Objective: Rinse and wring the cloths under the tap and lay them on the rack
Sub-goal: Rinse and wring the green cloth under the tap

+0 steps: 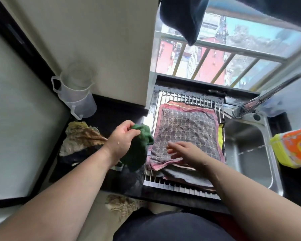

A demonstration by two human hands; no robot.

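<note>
One green cloth [140, 146] hangs pinched in the left hand [120, 138] at centre frame, just left of the rack [186, 99]. The right hand [184, 152], fingers spread loose, lies over the checked cloth [186, 129] there. Seemingly the laying step; next, spread the green one flat.

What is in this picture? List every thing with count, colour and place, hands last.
sink: one, steel, right
rack: one, metal, across the sink's left part
green cloth: one, dark green, bunched, left of the rack
patterned cloth: one, grey with pink border, topmost on the rack
cloths beneath: count unclear, pink, grey, yellow edges
tap: one, metal, beyond the sink
cloth pile: count unclear, yellow, brown, dark, left counter
jugs: apparently two, clear plastic, counter's far corner
packet: one, yellow and orange, right edge
left hand: grips the green cloth
right hand: fingers straight, over the patterned cloth
</note>
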